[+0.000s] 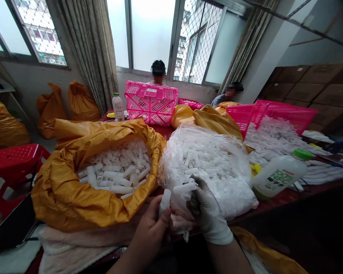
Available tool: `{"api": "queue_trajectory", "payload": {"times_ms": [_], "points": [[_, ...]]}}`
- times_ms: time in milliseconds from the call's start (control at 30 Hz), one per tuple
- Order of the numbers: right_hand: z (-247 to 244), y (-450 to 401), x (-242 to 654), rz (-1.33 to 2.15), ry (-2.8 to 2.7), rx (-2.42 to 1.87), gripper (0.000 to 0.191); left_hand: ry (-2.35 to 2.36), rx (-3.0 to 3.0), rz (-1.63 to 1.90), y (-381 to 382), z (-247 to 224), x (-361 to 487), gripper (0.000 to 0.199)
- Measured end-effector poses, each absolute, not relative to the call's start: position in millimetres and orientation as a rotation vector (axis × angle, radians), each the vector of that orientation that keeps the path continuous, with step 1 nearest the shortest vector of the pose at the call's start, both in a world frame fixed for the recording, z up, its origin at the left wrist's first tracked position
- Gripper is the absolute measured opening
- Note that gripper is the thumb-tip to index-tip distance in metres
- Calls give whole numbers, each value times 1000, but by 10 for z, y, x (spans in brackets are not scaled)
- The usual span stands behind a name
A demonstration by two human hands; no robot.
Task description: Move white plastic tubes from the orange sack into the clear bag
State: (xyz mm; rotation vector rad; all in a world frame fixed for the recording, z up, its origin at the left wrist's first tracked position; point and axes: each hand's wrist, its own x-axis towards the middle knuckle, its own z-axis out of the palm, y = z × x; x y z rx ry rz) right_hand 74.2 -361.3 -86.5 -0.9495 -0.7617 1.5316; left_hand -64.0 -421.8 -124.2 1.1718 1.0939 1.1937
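Note:
My bare left hand (153,224) is closed around a short white plastic tube (165,199), its end sticking up past the thumb. Just right of it, my right hand (207,209), in a white glove with grey fingertips, pinches another white plastic tube (184,188) that points left. The two tubes are apart. To the left, an orange woven sack (88,201) lies with its mouth rolled wide, full of similar white tubes (117,177). Behind my right hand, a clear plastic bag (171,152) holds many small whitish pieces.
A juice bottle with a green cap (282,175) leans at the right, by piled white pieces (274,139) and pink baskets (291,114). Across the table are another pink basket (151,102), a bottle (118,107) and two people. A red stool (14,160) stands left.

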Motion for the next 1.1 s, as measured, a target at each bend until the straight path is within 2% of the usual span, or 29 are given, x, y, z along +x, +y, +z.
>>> {"api": "queue_trajectory", "payload": {"times_ms": [167, 267, 433, 533, 600, 700, 767, 933, 1100], "points": [[-756, -3561, 725, 1200, -1006, -1001, 46, 849, 957, 1266, -3846, -901, -436, 56], [-714, -3508, 840, 1024, -1105, -971, 40, 863, 998, 1251, -3651, -744, -317, 48], [-781, -3333, 1164, 884, -907, -944, 42, 1228, 1359, 1466, -3276, -688, -129, 35], [-806, -3263, 1348, 884, -743, -792, 45, 1438, 1738, 1418, -3100, -695, -74, 28], [-795, -3283, 1441, 981, -691, -707, 50, 1517, 1925, 1320, -3109, -711, -84, 27], [-783, -3393, 1510, 1194, -759, -748, 55, 1391, 2013, 1265, -3309, -763, -153, 27], [-795, -3473, 1512, 1251, -877, -858, 48, 1260, 2021, 1222, -3488, -805, -216, 27], [-794, -3567, 1485, 1102, -1373, -1089, 31, 1202, 2064, 1019, -3757, -847, -396, 25], [-647, -3655, 1500, 875, -1610, -1182, 28, 1237, 2053, 961, -3838, -865, -557, 27]]}}
